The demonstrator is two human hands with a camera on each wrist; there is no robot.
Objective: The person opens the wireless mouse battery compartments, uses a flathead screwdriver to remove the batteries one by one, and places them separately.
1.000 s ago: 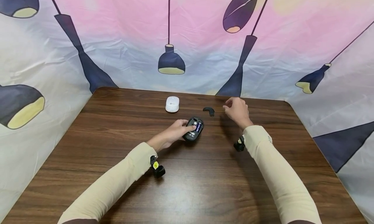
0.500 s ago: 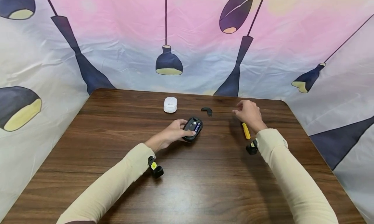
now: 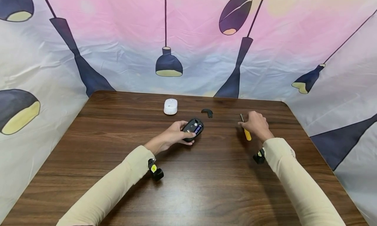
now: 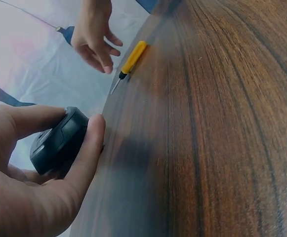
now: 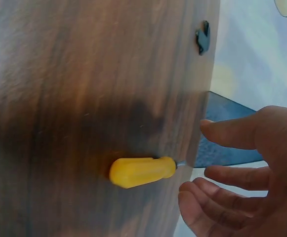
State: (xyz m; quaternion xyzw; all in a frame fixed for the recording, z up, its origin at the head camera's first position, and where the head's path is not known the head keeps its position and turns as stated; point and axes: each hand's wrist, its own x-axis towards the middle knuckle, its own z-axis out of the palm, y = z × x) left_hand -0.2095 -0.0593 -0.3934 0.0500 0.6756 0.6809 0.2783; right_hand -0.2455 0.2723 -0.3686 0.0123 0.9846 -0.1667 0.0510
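Observation:
My left hand (image 3: 166,139) grips a black computer mouse (image 3: 192,129) between thumb and fingers, off the table. The mouse's underside faces up, its battery compartment uncovered and a blue-wrapped battery (image 3: 197,129) inside. In the left wrist view the mouse (image 4: 59,143) shows from its side. My right hand (image 3: 257,126) is over a yellow-handled screwdriver (image 3: 247,135) lying on the table, overlapping part of it in the head view. The right wrist view shows loosely bent, parted fingers near the shaft end, with the yellow handle (image 5: 141,171) outside them.
A curved black cover piece (image 3: 207,112) lies on the table behind the mouse. Farther left sits a small white rounded object (image 3: 170,106). The brown wooden table (image 3: 182,193) ends at a printed cloth backdrop (image 3: 132,62).
My right hand has moved right and toward me, and the screwdriver, hidden one second ago, now shows below it. The left hand still holds the mouse; its lower fingers have spread out beneath it.

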